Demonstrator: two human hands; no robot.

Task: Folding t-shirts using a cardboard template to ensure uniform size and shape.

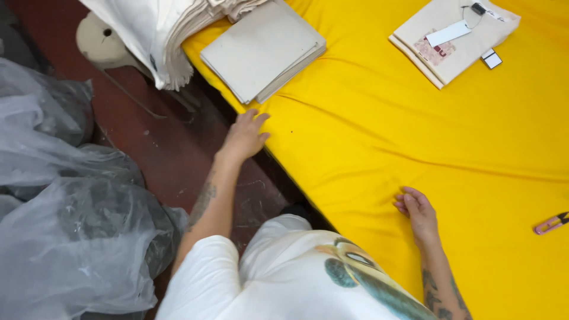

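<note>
The smooth yellow cloth (427, 136) covers the worktop, stretched flat with a few shallow creases running across it. The left hand (246, 135) rests palm down on the cloth's near left edge, fingers (259, 120) loosely spread and holding nothing. The right hand (418, 208) lies on the cloth nearer the person's body, fingers curled loosely inward with the tips touching the fabric; nothing is pinched between them.

Just beyond the left hand sits a flat square stack of grey-beige boards (261, 48), their edges even, lying at the corner of the worktop. Beside that stack, a thick pile of folded cream fabric (163, 32) hangs over the worktop edge. Toward the far right lies a folded cream garment with a reddish print and a white paper tag (453, 38). A small pink cutter (551, 223) lies well to the right of the right hand. On the dark red floor at the left lies crumpled translucent plastic sheeting (65, 225).
</note>
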